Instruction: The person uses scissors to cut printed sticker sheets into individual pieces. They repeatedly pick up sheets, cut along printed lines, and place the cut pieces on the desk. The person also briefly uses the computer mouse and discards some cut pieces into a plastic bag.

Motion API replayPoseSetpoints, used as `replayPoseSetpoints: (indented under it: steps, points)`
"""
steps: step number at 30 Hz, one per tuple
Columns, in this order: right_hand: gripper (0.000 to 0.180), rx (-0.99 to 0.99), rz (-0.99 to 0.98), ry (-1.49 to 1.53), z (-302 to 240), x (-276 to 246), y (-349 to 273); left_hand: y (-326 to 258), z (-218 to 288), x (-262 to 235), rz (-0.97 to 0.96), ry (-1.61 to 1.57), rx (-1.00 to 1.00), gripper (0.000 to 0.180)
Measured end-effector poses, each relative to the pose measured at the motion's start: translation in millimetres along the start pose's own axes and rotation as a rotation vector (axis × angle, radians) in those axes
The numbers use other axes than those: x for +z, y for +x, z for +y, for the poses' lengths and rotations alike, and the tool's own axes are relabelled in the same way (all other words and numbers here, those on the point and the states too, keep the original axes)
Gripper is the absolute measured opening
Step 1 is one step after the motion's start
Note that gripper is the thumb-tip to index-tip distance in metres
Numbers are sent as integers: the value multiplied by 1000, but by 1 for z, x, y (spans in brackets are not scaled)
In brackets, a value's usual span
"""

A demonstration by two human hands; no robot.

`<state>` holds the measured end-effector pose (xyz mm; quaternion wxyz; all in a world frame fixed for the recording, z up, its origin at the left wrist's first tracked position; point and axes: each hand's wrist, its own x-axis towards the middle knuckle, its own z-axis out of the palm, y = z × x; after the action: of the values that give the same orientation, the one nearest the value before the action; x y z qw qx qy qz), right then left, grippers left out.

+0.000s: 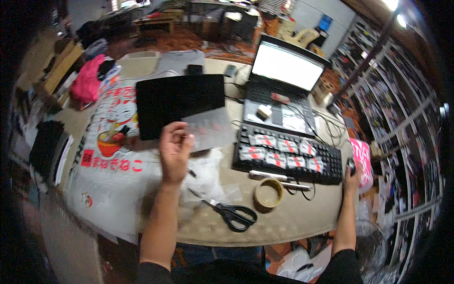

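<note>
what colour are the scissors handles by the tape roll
Black handles on the scissors, lying just left of the tape roll; clearest in the head view.

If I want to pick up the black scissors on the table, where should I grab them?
Grab the scissors by the black handle loops, coming from above on the side nearest the person. The loops lie flat and point toward the table edge, while the shut metal blades point away toward the left hand and lie by clear plastic. The tape roll sits close on the right, so probably come in from the front.
</note>
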<state>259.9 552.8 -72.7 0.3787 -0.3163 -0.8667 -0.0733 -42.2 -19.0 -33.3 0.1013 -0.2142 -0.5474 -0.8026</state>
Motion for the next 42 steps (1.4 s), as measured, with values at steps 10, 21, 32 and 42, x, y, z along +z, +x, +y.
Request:
replayPoseSetpoints:
  steps: [10, 21, 32, 42]
  points:
    - [30, -482, -796, 953, -340, -147, -79, 11, 35, 34, -75, 89, -78, 33]
    - [33, -723, -848, 696, -387, -152, -115, 19, 5, 5, 70, -64, -76, 61]
    - [25, -323, -1254, 755, -373, -150, -98, 28, 27, -8, 89, -109, 19, 71]
    - [57, 204, -1434, 1385, -387, -128, -106, 23, 31, -8, 56, 71, 37, 37]
